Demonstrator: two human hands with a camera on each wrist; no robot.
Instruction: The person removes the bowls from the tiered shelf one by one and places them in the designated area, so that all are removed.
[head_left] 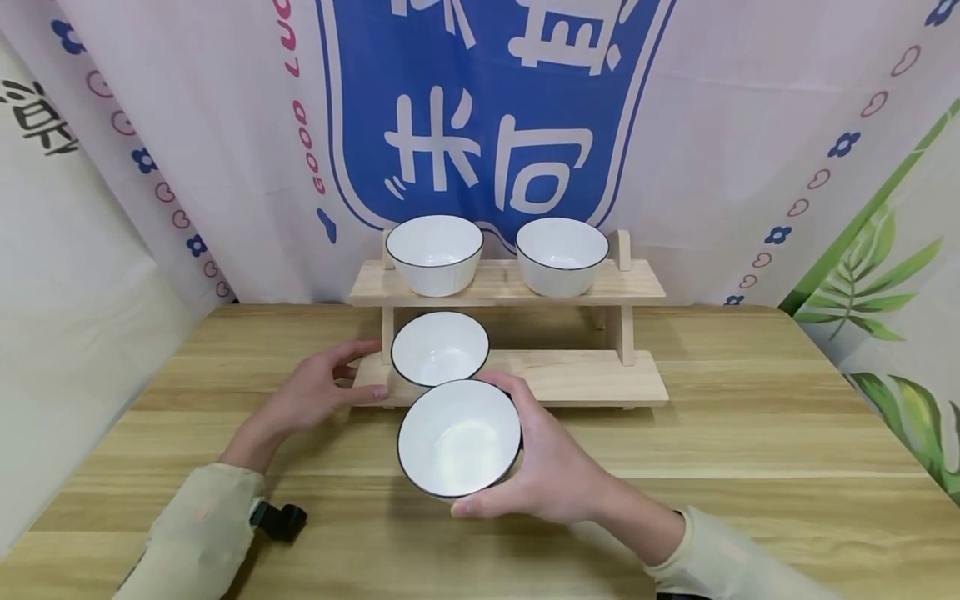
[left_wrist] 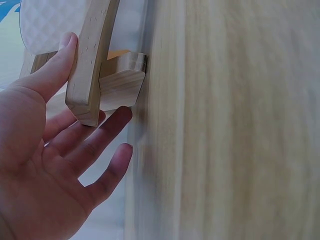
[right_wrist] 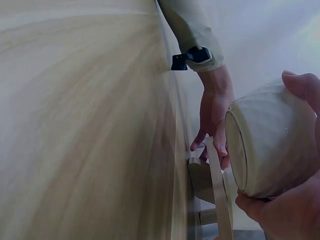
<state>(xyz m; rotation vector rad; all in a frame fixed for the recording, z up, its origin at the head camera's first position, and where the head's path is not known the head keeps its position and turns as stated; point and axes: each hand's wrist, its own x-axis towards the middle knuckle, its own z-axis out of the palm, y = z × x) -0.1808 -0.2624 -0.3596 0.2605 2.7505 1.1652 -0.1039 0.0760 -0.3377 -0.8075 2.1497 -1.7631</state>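
Observation:
My right hand (head_left: 551, 467) grips a white bowl (head_left: 459, 437) with a dark rim by its right side. The bowl is tilted, its inside facing the head camera, in front of the shelf. In the right wrist view the held bowl (right_wrist: 275, 140) shows a textured outer wall and its base. My left hand (head_left: 318, 387) holds the left end of the two-tier wooden rack's lower shelf (head_left: 577, 377), thumb at the front and fingers behind. Another white bowl (head_left: 440, 346) sits on that shelf's left part, its lower front hidden by the held bowl.
Two matching bowls, one on the left (head_left: 435, 254) and one on the right (head_left: 562, 257), stand on the upper shelf (head_left: 498, 282). The rack stands near the back of the wood-grain table (head_left: 750, 467). A printed curtain (head_left: 712, 150) hangs behind it.

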